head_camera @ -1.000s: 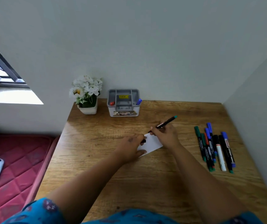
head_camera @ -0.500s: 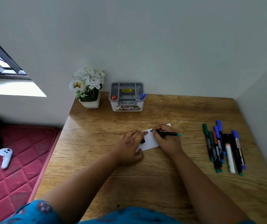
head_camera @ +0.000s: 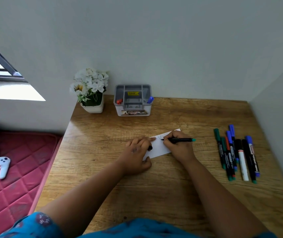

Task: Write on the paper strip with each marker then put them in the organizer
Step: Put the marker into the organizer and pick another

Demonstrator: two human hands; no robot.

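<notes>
Now right hand [head_camera: 178, 148] w/ marker [head_camera: 180, 140] has inked strip [head_camera: 157, 148]; left hand [head_camera: 137, 153] still pins it.

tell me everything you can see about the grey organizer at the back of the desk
The organizer is a small plastic box, grey on top and white below, split into several compartments. It stands upright on the wooden desk by the wall, right of the flower pot. A yellow sticker sits inside, a printed label on its front. A red marker stands at its left, a blue marker at its right.

The right hand [head_camera: 178, 148] was curled in a writing grip; the left hand [head_camera: 135, 156] was laid flat, fingers extended, both forearms stretched forward.
</notes>
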